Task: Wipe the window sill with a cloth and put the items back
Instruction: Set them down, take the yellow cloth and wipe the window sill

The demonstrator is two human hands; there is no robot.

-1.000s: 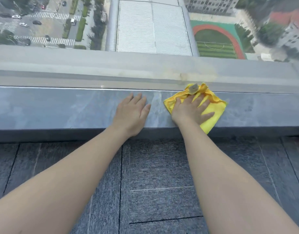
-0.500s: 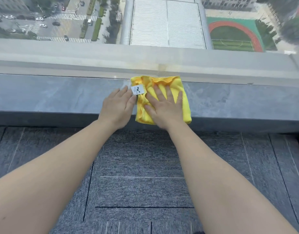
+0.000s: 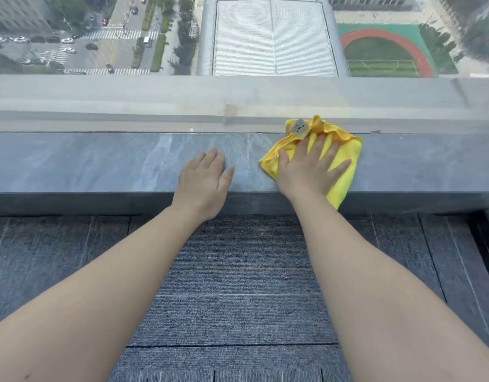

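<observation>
A yellow cloth (image 3: 345, 172) with a small grey tag lies bunched on the grey stone window sill (image 3: 86, 161), right of centre, its far edge against the glass and its near corner hanging over the sill's front edge. My right hand (image 3: 309, 166) presses flat on the cloth, fingers spread. My left hand (image 3: 204, 183) rests palm down on the bare sill a short way to the left, fingers apart, holding nothing and not touching the cloth.
Behind the sill is the window glass (image 3: 265, 37), with an outer ledge and a city view far below. Grey carpet tiles (image 3: 237, 271) cover the floor under my arms. No other items show on the sill.
My right hand has slid the cloth to the right along the sill, away from my left hand, which it was touching half a second ago. The left hand stays flat on the sill.
</observation>
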